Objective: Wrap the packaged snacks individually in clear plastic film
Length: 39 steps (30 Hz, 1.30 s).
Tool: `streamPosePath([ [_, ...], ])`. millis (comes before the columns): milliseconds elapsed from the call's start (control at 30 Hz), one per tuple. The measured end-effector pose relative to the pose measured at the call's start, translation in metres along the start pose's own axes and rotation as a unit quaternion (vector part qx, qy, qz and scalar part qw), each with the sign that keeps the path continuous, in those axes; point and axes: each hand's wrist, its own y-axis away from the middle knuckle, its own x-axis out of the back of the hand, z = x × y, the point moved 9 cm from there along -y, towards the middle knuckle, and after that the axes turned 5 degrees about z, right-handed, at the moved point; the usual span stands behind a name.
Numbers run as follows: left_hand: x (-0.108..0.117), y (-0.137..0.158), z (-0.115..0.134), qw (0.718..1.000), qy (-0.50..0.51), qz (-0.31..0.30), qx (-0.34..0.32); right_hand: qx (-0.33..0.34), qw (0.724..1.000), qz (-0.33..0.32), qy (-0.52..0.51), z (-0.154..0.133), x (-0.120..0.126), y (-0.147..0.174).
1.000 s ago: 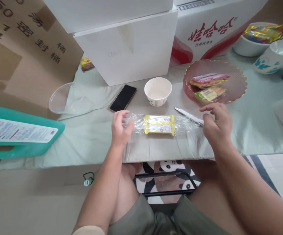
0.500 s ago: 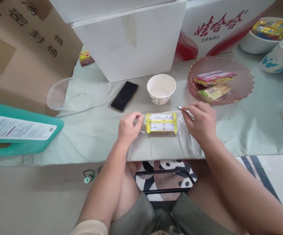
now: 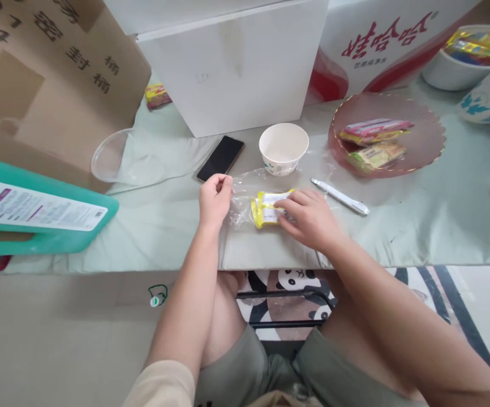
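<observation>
My left hand (image 3: 216,199) is closed in a pinch on the edge of a crinkled clear plastic bag (image 3: 241,210). Beside it, yellow-and-white snack packets (image 3: 268,215) lie stacked at the bag's opening; whether they are fully out of it I cannot tell. My right hand (image 3: 308,217) is over their right end, fingers on top and thumb at the near side, covering that part. To its right a slim white utility knife (image 3: 340,197) rests on the cloth. Just behind the packets stands a white paper bowl (image 3: 283,150) with nothing visible inside.
A black phone (image 3: 220,159) and a clear plastic lid (image 3: 111,157) lie left of the bowl. A pink glass plate (image 3: 429,141) holds wrapped snacks. White boxes (image 3: 245,73), a cardboard carton (image 3: 58,107) and a green jug (image 3: 100,212) border the cloth-covered table (image 3: 418,232).
My right hand has let go of the utility knife, now on the table, and moved left onto the packets. The plastic has come away from the packets toward my left hand.
</observation>
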Motion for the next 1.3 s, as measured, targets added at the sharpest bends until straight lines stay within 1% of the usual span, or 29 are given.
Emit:
streamPosePath([
  [67, 0.001, -0.004, -0.006, 1.0, 0.015, 0.002, 0.014, 0.001, 1.0, -0.001, -0.016, 0.003, 0.002, 0.004],
  [133, 0.0, -0.006, -0.009, 0.999, 0.028, -0.003, 0.022, -0.008, 0.998, -0.001, -0.057, 0.005, 0.005, 0.008],
  [233, -0.002, -0.006, -0.011, 0.999, 0.035, -0.013, 0.02, -0.052, 0.992, 0.007, -0.116, 0.01, 0.013, 0.013],
  [300, -0.002, -0.007, -0.011, 0.999, 0.031, -0.011, 0.014, -0.074, 0.986, -0.016, -0.147, 0.011, 0.013, 0.016],
  [367, 0.001, -0.009, -0.011, 1.0, 0.027, 0.001, 0.01, -0.084, 0.975, -0.089, -0.186, 0.008, 0.005, 0.02],
  [467, 0.007, -0.012, -0.012, 0.999, 0.028, 0.036, 0.017, -0.079, 0.939, -0.24, -0.235, -0.001, -0.013, 0.03],
  [500, 0.009, -0.013, -0.012, 0.998, 0.03, 0.047, 0.022, -0.078, 0.926, -0.275, -0.246, -0.002, -0.016, 0.034],
  [533, 0.011, -0.013, -0.012, 0.998, 0.032, 0.056, 0.026, -0.079, 0.917, -0.295, -0.258, -0.003, -0.017, 0.036],
  [567, 0.013, -0.013, -0.012, 0.997, 0.035, 0.064, 0.031, -0.082, 0.91, -0.301, -0.273, -0.003, -0.016, 0.036],
  [633, 0.018, -0.011, -0.01, 0.995, 0.043, 0.079, 0.032, -0.089, 0.903, -0.279, -0.314, -0.001, -0.009, 0.033],
  [700, 0.027, -0.005, -0.002, 0.993, 0.045, 0.104, 0.02, -0.1, 0.899, -0.229, -0.361, 0.002, 0.001, 0.027],
  [733, 0.032, -0.001, 0.005, 0.992, 0.041, 0.118, 0.007, -0.11, 0.897, -0.194, -0.38, 0.005, 0.007, 0.024],
  [800, 0.038, 0.008, 0.032, 0.989, 0.023, 0.141, -0.035, -0.142, 0.9, -0.122, -0.394, 0.013, 0.018, 0.019],
  [833, 0.037, 0.013, 0.051, 0.988, 0.018, 0.141, -0.063, -0.158, 0.904, -0.095, -0.386, 0.017, 0.021, 0.018],
  [867, 0.03, 0.018, 0.076, 0.987, 0.014, 0.129, -0.097, -0.168, 0.91, -0.081, -0.369, 0.02, 0.024, 0.017],
  [900, 0.016, 0.022, 0.104, 0.985, 0.0, 0.102, -0.139, -0.17, 0.919, -0.079, -0.346, 0.021, 0.025, 0.017],
  [933, -0.005, 0.027, 0.134, 0.981, -0.035, 0.063, -0.182, -0.162, 0.929, -0.087, -0.321, 0.02, 0.025, 0.018],
  [967, -0.031, 0.031, 0.162, 0.972, -0.074, 0.023, -0.221, -0.147, 0.939, -0.1, -0.295, 0.017, 0.025, 0.018],
  [1000, -0.062, 0.035, 0.187, 0.96, -0.105, -0.021, -0.259, -0.13, 0.947, -0.111, -0.273, 0.015, 0.026, 0.019],
  [1033, -0.099, 0.037, 0.207, 0.945, -0.13, -0.077, -0.289, -0.115, 0.953, -0.118, -0.253, 0.014, 0.026, 0.021],
  [1067, -0.14, 0.039, 0.22, 0.929, -0.142, -0.137, -0.312, -0.102, 0.958, -0.125, -0.238, 0.013, 0.027, 0.022],
  [1100, -0.181, 0.04, 0.227, 0.91, -0.15, -0.2, -0.331, -0.093, 0.961, -0.129, -0.226, 0.013, 0.029, 0.024],
  [1133, -0.222, 0.04, 0.228, 0.89, -0.154, -0.253, -0.345, -0.086, 0.964, -0.131, -0.217, 0.014, 0.03, 0.025],
  [1167, -0.258, 0.037, 0.226, 0.877, -0.153, -0.29, -0.352, -0.081, 0.965, -0.132, -0.21, 0.015, 0.032, 0.026],
  [1233, -0.316, 0.022, 0.212, 0.874, -0.145, -0.321, -0.335, -0.073, 0.967, -0.137, -0.203, 0.017, 0.036, 0.028],
  [1267, -0.339, 0.015, 0.202, 0.871, -0.16, -0.337, -0.319, -0.071, 0.967, -0.14, -0.201, 0.018, 0.038, 0.029],
  [1300, -0.359, 0.01, 0.189, 0.861, -0.201, -0.361, -0.297, -0.069, 0.967, -0.144, -0.2, 0.019, 0.039, 0.03],
])
